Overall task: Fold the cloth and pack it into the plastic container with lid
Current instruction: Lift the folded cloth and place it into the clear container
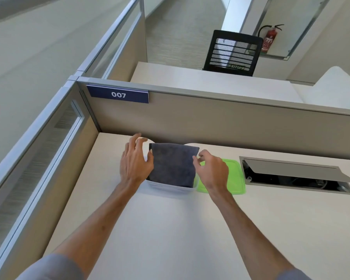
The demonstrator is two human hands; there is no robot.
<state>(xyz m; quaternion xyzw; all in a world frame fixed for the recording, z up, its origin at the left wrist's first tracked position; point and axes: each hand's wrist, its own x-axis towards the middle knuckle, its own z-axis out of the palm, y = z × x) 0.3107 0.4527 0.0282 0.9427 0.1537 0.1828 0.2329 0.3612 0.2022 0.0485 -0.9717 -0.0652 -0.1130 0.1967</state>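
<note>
Office cubicle, beige partition [230,122] with a blue "007" sign [118,94] behind a pale table [170,229]. Folded dark grey cloth [173,164] sits in a clear plastic container [171,188] near the back of the table, filling the opening and sticking up above the rim. Green lid [235,176] lies flat on the table just right of the container, not on it. Left hand [134,161] at the cloth's left edge, fingers spread and loose, thumb touching the cloth side, not clamped on anything. Right hand [212,168] at the cloth's right edge, fingers curled, fingertips at the cloth; cannot tell if it pinches the cloth or only touches it. Open cable hatch [295,174] in the table further right. Black mesh chair [232,53] and red fire extinguisher [270,38] beyond the partition
</note>
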